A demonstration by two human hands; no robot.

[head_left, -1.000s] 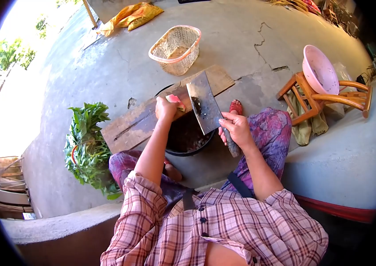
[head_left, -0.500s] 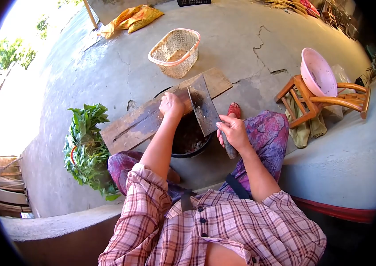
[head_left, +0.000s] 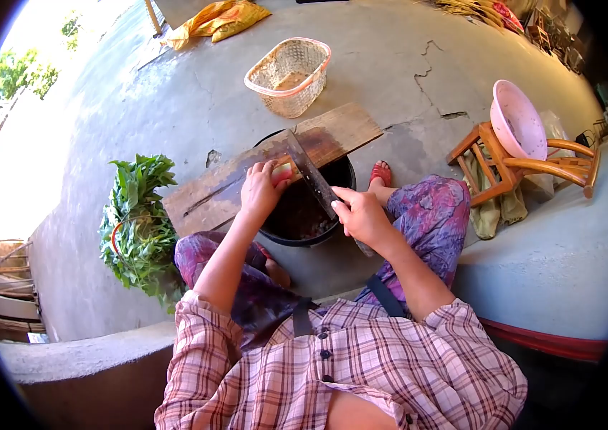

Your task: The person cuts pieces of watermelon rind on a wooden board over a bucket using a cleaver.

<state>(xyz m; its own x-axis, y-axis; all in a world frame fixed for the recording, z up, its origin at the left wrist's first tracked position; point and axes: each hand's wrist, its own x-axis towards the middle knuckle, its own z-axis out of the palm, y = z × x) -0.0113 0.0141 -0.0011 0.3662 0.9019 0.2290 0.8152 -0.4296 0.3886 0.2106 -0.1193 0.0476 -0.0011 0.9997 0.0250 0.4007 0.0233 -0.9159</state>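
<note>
My left hand (head_left: 261,190) is closed on a small watermelon piece (head_left: 281,173), red with a pale green edge, pressed on the wooden board (head_left: 221,188). Wrapped around the cleaver's handle is my right hand (head_left: 362,217). The cleaver (head_left: 309,170) stands nearly edge-on over the board, its blade just right of the piece. Beneath the board sits a black bucket (head_left: 311,241) with dark, chopped-looking bits inside. The board lies slantwise across its rim, with a dark wet patch near the blade.
Leafy greens (head_left: 139,222) lie in a bundle at the left. Beyond the board stands a woven basket (head_left: 291,79). To the right, a pink basin (head_left: 517,122) rests on a wooden chair (head_left: 486,163). A yellow sack (head_left: 218,21) lies far back.
The cleaver has turned from showing its broad face to nearly edge-on. My left hand has moved nearer and left, and the watermelon piece now shows in its fingers.
</note>
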